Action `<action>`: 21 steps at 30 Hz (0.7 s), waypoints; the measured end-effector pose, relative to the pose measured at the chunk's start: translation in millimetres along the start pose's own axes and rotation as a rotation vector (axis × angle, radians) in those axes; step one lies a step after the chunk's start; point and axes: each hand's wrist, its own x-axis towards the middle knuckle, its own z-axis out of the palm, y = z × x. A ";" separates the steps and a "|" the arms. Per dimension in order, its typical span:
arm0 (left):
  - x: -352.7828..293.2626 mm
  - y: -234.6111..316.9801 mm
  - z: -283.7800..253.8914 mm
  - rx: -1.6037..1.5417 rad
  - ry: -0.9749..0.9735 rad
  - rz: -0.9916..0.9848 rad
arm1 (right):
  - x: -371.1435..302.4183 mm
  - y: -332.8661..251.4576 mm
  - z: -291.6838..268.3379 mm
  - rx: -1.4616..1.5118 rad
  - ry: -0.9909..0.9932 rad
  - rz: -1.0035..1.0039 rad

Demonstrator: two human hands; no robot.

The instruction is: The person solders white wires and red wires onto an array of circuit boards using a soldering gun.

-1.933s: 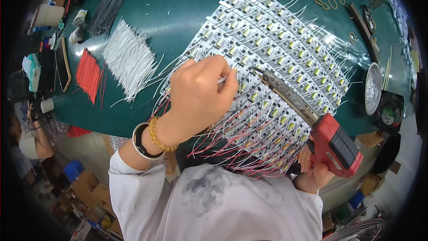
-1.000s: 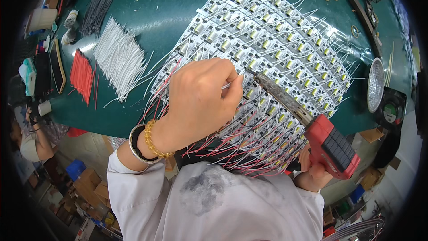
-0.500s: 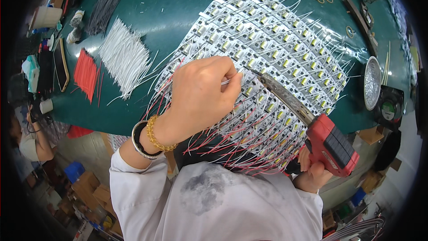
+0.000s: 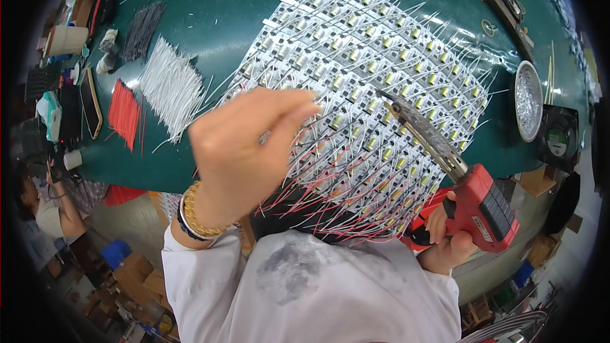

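Observation:
A large panel of small white circuit boards [image 4: 381,57] with yellow parts and red and white leads lies on the green table [image 4: 229,25]. My left hand [image 4: 241,152] is raised above the panel's near left part, blurred, with thumb and fingers drawn toward each other; I see nothing in it. My right hand [image 4: 445,235] grips a red soldering gun [image 4: 486,206] at the panel's near right. Its long dark barrel slants up-left, and the tip [image 4: 383,95] hangs just over the boards.
Piles of cut white wires [image 4: 168,86], red wires [image 4: 124,114] and black wires [image 4: 141,22] lie left of the panel. A round metal dish [image 4: 527,108] and a black fan [image 4: 559,140] sit at right. A paper cup [image 4: 63,39] stands far left. Another person [image 4: 44,209] is at lower left.
My left hand has let go of the white lead it pinched at the soldering tip and has lifted back toward the left. The soldering gun has shifted slightly right.

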 end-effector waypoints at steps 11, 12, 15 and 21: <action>-15.6 0.6 39.9 -0.043 -0.131 -0.140 | -0.8 6.1 2.3 0.174 -0.057 -0.033; -16.8 0.2 42.1 -0.002 -0.130 -0.100 | 0.3 8.7 0.6 0.224 -0.108 -0.061; -20.5 3.0 44.0 0.077 -0.128 -0.059 | 6.2 21.8 -6.9 0.289 -0.236 -0.165; -22.1 3.4 47.1 0.136 -0.134 0.010 | -1.3 39.6 -31.2 0.304 -0.378 -0.132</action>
